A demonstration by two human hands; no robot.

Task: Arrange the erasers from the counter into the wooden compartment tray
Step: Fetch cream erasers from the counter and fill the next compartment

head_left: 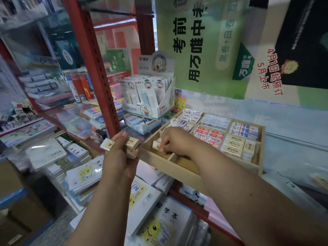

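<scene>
Near the left end of the wooden compartment tray (186,172), the right hand (174,141) reaches down into the front-left compartment, its fingers (162,149) curled and pinching a cream eraser (156,145) that lies tilted inside it. The left hand (120,157) hangs just outside the tray's left edge, over stacked exercise books (142,197), its fingers wrapped round a small stack of cream erasers (132,143), one of which sticks out to the left. Toward the tray's right side, more cream erasers (234,145) fill a front compartment, with red-and-white erasers (210,134) in the middle one and blue-and-white erasers (244,129) behind at the right. Behind the tray's far-left corner a white display box (150,96) of carded stationery stands on a blue-and-white carton (142,124), beside a red shelf post (95,68).
</scene>
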